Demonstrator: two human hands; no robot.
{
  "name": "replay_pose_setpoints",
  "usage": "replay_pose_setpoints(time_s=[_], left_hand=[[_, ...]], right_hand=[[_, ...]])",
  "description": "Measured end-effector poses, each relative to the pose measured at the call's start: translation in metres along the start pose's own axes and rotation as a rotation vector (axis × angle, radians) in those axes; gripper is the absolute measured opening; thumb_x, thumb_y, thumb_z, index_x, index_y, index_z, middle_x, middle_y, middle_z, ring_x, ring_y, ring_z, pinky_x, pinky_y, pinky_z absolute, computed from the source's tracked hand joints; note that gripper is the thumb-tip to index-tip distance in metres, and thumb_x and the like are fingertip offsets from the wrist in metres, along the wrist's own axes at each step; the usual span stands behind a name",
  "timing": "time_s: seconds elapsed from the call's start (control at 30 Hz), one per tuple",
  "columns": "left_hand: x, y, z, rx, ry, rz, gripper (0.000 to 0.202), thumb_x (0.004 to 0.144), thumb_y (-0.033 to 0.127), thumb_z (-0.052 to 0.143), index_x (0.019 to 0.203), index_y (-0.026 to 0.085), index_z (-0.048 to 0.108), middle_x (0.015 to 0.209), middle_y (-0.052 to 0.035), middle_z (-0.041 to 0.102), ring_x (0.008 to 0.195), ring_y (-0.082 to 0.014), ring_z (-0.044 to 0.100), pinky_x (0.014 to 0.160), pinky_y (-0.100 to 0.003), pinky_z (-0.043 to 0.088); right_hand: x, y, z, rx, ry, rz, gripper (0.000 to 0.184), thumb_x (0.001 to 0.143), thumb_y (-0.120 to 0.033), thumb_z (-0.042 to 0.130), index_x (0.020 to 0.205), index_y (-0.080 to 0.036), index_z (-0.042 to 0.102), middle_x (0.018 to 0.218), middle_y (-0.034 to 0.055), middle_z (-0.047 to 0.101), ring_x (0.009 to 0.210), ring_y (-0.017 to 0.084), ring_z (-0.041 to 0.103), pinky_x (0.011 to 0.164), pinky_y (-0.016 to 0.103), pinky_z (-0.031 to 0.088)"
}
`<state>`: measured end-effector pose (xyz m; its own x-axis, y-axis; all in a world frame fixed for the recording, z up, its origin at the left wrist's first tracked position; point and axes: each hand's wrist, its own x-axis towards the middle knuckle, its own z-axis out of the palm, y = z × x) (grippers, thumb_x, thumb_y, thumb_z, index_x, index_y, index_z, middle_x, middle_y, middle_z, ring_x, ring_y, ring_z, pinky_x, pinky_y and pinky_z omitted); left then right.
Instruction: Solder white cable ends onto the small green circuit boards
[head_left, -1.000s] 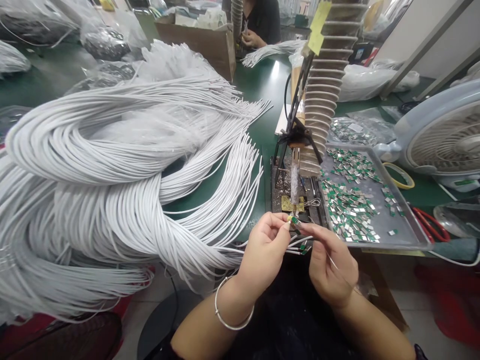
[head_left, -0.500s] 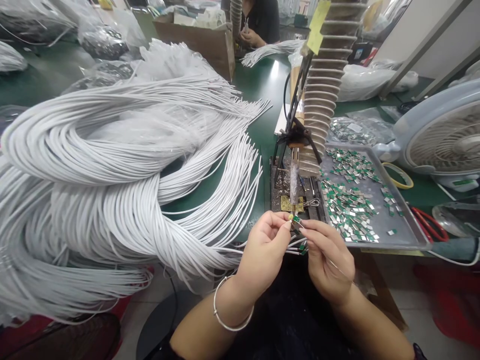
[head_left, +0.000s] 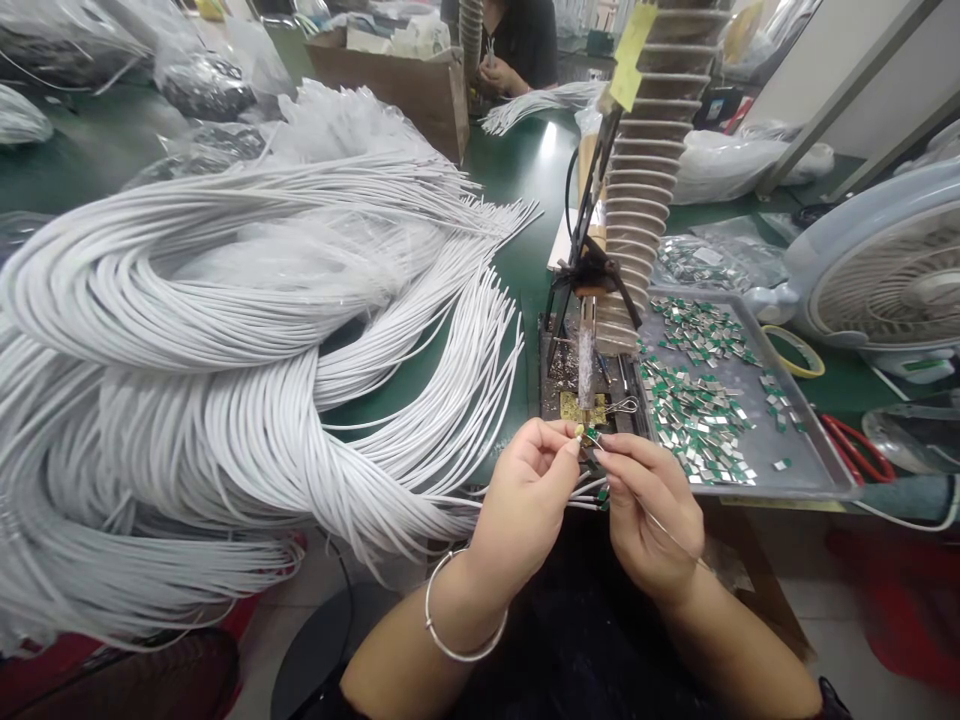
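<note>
My left hand (head_left: 529, 495) is closed in a pinch at a small green circuit board (head_left: 592, 434); a yellowish bit shows at its fingertips, and the exact hold is partly hidden. Between the fingers of my right hand (head_left: 652, 510) runs a thin solder wire (head_left: 664, 530), its end at the board. Just above both hands, a soldering iron (head_left: 587, 365) points down in its stand, its tip close to the board. Below my fingers lie white cable ends with a green board (head_left: 602, 494) on them.
Large bundles of white cable (head_left: 217, 430) cover the left. A grey tray (head_left: 814, 440) with many small boards stands right, beside a fan (head_left: 892, 270). A ribbed hose (head_left: 637, 200) hangs above the iron. Across the table, a person's hand (head_left: 501, 78) holds something thin.
Both hands stay at the iron's tip. My right hand has shifted slightly left and down with the solder wire; the view has moved a little.
</note>
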<state>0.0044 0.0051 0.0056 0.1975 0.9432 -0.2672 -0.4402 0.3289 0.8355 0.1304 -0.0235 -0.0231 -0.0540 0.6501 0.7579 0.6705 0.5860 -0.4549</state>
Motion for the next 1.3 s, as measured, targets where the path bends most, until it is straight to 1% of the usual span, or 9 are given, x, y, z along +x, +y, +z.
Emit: replay_pose_setpoints(time_s=[0.2,0.43,0.67,0.93,1.03,1.17,1.3], left_hand=[[-0.001,0.001,0.001,0.003,-0.001,0.011,0.013,0.078,0.014,0.059,0.067,0.016,0.052,0.091,-0.0016,0.060,0.077,-0.0084,0.055,0.074,-0.021,0.044],[-0.003,0.001,0.000,0.002,-0.008,0.017,0.012,0.079,0.015,0.059,0.068,0.016,0.053,0.094,-0.0020,0.060,0.077,-0.0088,0.056,0.073,-0.022,0.043],[-0.003,0.001,-0.001,0.007,-0.003,0.014,0.011,0.079,0.016,0.059,0.069,0.016,0.054,0.093,-0.0019,0.060,0.076,-0.0085,0.055,0.072,-0.022,0.044],[-0.002,-0.002,-0.003,0.033,0.006,0.009,0.011,0.078,0.014,0.058,0.068,0.016,0.054,0.090,-0.0010,0.060,0.076,-0.0088,0.056,0.073,-0.022,0.045],[-0.002,-0.003,-0.005,0.078,0.000,0.016,0.011,0.079,0.015,0.057,0.069,0.017,0.053,0.090,-0.0015,0.059,0.078,-0.0095,0.057,0.074,-0.021,0.045],[-0.003,-0.004,-0.009,0.206,-0.068,0.068,0.012,0.081,0.018,0.056,0.069,0.018,0.051,0.089,-0.0030,0.059,0.082,-0.0121,0.058,0.076,-0.023,0.046],[-0.005,-0.006,-0.014,0.360,-0.148,0.143,0.013,0.084,0.019,0.054,0.071,0.018,0.050,0.092,-0.0052,0.059,0.083,-0.0141,0.057,0.076,-0.026,0.046]], right_hand=[[0.002,-0.001,-0.001,-0.020,0.005,-0.004,0.032,0.084,-0.006,0.052,0.112,-0.021,0.062,0.102,0.0097,0.065,0.096,0.020,0.065,0.078,0.037,0.059],[-0.001,-0.001,0.000,-0.007,0.005,0.002,0.036,0.083,-0.004,0.053,0.113,-0.020,0.062,0.106,0.0105,0.063,0.097,0.020,0.063,0.079,0.038,0.059],[0.002,-0.003,0.000,0.007,0.000,-0.014,0.037,0.082,-0.002,0.053,0.114,-0.019,0.061,0.106,0.0104,0.062,0.098,0.019,0.062,0.080,0.036,0.058],[-0.002,-0.001,-0.002,0.013,-0.025,0.007,0.034,0.082,-0.003,0.053,0.111,-0.018,0.061,0.106,0.0103,0.062,0.098,0.019,0.062,0.081,0.035,0.057],[-0.001,-0.001,-0.003,0.018,-0.028,0.019,0.032,0.084,-0.006,0.050,0.111,-0.020,0.061,0.101,0.0094,0.064,0.094,0.019,0.064,0.077,0.035,0.057],[0.000,-0.001,-0.003,0.032,-0.023,0.081,0.032,0.085,-0.006,0.046,0.112,-0.019,0.059,0.094,0.0078,0.065,0.087,0.018,0.064,0.072,0.033,0.057],[0.003,-0.001,-0.004,0.006,-0.050,0.155,0.022,0.084,-0.007,0.050,0.099,-0.019,0.060,0.083,0.0041,0.064,0.076,0.015,0.063,0.065,0.029,0.054]])
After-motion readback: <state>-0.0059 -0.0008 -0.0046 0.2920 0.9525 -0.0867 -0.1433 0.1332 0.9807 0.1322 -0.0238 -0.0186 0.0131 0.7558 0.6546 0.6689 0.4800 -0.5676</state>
